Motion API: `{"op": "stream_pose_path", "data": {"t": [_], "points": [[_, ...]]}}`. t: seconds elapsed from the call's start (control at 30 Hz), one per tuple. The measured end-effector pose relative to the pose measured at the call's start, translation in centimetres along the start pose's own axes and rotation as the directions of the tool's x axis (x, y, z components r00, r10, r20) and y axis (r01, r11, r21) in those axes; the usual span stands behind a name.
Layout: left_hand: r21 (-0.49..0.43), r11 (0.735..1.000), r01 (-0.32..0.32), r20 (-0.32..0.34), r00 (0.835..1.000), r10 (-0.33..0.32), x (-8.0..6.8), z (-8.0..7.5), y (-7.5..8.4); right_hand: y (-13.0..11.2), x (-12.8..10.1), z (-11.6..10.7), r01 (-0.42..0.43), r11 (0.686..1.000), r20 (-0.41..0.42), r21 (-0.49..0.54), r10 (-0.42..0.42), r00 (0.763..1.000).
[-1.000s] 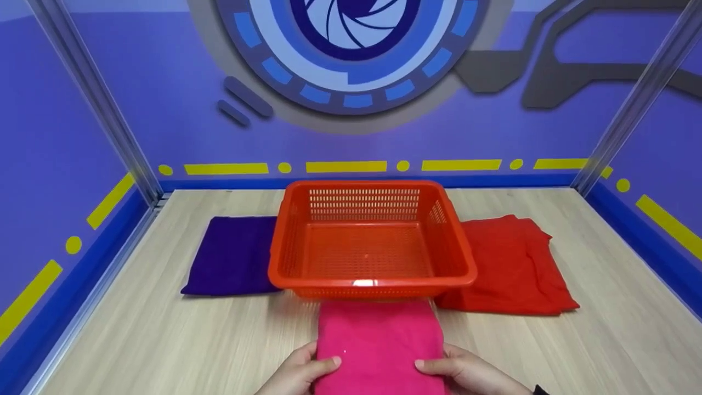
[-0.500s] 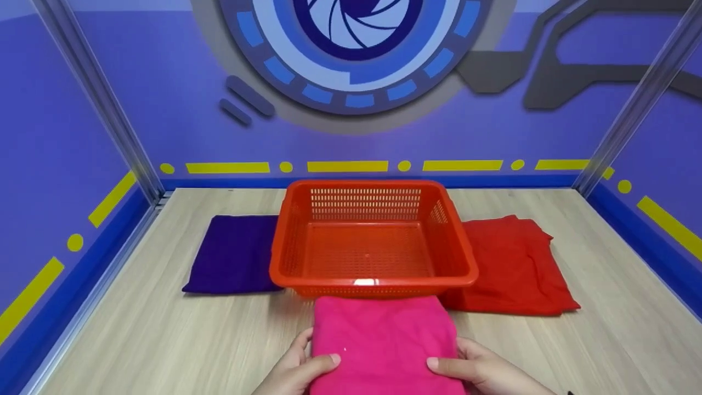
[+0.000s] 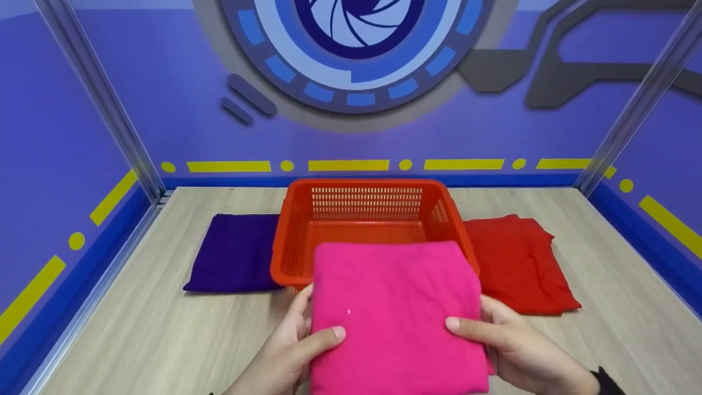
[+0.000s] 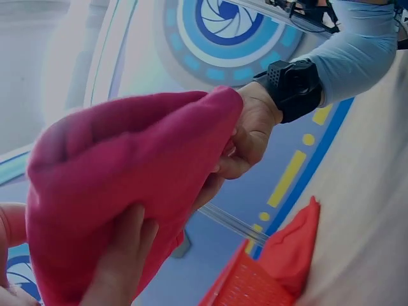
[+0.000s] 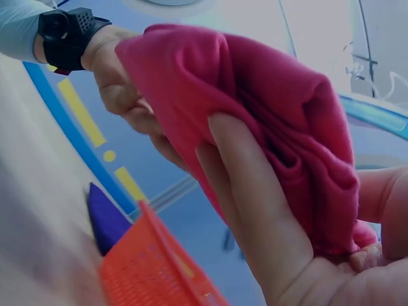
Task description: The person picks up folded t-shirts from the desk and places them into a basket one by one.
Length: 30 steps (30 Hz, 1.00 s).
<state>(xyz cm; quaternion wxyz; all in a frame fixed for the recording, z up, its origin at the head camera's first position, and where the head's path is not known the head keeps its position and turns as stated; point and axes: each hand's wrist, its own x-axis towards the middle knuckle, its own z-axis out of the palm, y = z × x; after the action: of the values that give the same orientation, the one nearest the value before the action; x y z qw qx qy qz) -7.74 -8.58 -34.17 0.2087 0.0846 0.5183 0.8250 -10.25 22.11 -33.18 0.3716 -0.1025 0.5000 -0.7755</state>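
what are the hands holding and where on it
Both hold the folded pink cloth: the left hand grips its left edge, the right hand its right edge, thumbs on top.

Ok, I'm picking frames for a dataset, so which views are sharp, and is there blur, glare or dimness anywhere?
Head view: evenly lit and sharp, pink folded cloth, orange basket and both hands crisp, no glare there. Left wrist view: dimmer, the left hand soft and very close. Right wrist view: also dim, the right hand fills the foreground, the table at lower left blurred.
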Motion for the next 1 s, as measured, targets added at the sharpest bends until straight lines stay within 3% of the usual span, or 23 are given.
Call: {"op": "stream_pose_path", "data": {"t": [0.13, 0.3, 0.53, 0.73, 0.9, 1.0], "points": [[0.041, 0.998, -0.053, -0.021, 0.998, 0.054, 1.2, 0.2, 0.7, -1.0, 0.7, -0.3, 0.105, 0.994, -0.013, -0.026, -0.105, 0.994], [0.122, 0.987, -0.102, -0.088, 0.990, 0.113, 3.6, -0.4, 1.3, -2.5, 2.3, -1.0, 0.140, 0.987, -0.127, -0.081, -0.150, 0.980], [0.178, 0.979, -0.100, -0.185, 0.974, 0.133, 7.2, -1.8, 1.8, -4.0, 5.2, -2.7, 0.171, 0.977, -0.243, -0.127, -0.198, 0.950], [0.213, 0.972, -0.099, -0.291, 0.943, 0.160, 10.5, -2.8, 2.3, -5.1, 7.7, -3.9, 0.146, 0.988, -0.325, -0.057, -0.157, 0.932], [0.243, 0.968, -0.055, -0.373, 0.916, 0.145, 13.0, -3.7, 2.7, -6.0, 9.8, -4.6, 0.133, 0.991, -0.360, -0.025, -0.133, 0.923], [0.236, 0.971, -0.034, -0.388, 0.913, 0.126, 14.2, -4.1, 2.6, -6.3, 11.0, -5.3, 0.115, 0.993, -0.394, -0.040, -0.121, 0.911]]}}
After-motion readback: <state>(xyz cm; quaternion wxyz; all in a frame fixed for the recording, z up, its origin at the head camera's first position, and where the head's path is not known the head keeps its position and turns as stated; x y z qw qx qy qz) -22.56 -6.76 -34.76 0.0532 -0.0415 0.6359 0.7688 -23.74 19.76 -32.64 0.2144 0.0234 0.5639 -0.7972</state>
